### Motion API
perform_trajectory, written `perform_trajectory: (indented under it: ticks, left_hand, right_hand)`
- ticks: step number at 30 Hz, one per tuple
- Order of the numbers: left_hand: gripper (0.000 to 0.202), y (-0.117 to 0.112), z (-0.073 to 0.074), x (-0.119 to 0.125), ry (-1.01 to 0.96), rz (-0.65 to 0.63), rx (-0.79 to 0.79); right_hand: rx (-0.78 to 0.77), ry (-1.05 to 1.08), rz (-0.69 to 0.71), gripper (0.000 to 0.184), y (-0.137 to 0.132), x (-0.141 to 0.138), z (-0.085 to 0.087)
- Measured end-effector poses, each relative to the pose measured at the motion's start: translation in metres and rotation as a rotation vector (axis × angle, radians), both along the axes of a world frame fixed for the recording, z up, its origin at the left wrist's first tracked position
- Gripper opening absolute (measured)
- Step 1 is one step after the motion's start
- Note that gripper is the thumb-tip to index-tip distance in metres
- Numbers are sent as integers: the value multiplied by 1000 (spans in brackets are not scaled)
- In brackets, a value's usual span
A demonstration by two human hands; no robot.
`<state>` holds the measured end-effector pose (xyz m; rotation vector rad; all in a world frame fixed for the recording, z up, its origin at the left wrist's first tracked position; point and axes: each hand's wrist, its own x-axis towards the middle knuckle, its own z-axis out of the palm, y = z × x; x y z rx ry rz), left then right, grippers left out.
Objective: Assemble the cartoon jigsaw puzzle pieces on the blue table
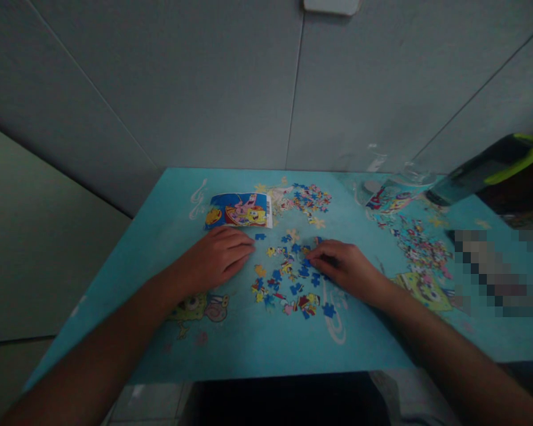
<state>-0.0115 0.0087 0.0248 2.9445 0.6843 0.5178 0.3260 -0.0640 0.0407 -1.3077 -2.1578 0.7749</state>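
Loose jigsaw puzzle pieces [286, 269], many of them blue, lie spread between my two hands. My left hand [224, 254] rests flat on the table with its fingers stretched out, just below a picture card [240, 210] of cartoon figures on blue. One blue piece [260, 236] lies beside its fingertips. At the right edge of the spread, my right hand [340, 263] pinches a blue puzzle piece [308, 261] between thumb and fingers. The fingers partly cover that piece.
A second heap of pieces [313, 198] lies behind the card, and a third [421, 245] to the right. Clear plastic packaging [397, 195] and a dark bottle [475, 171] are at the back right. The turquoise printed table [231, 355] meets a grey wall [226, 89].
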Motion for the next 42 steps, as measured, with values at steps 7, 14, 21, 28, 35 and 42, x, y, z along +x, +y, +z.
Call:
perform_trajectory:
  ticks: [7, 14, 21, 28, 35, 42]
  left_hand:
    - [26, 0, -2, -1, 8, 3, 11]
    - [26, 0, -1, -1, 5, 5, -1]
    - [25, -1, -1, 0, -9, 2, 6]
    - [25, -3, 0, 2, 0, 8, -4]
    - [25, -4, 1, 2, -10, 6, -11]
    - [25, -3, -1, 1, 7, 5, -7]
  right_hand:
    - [23, -50, -31, 15, -1, -2, 1]
    - [-10, -44, 3, 16, -1, 3, 5]
    - [-316, -156, 274, 18, -15, 21, 33]
    - [-347, -218, 341, 15, -26, 22, 31]
    - [-327, -213, 349, 5, -26, 19, 31]
    - [-333, -144, 306, 4, -26, 14, 29]
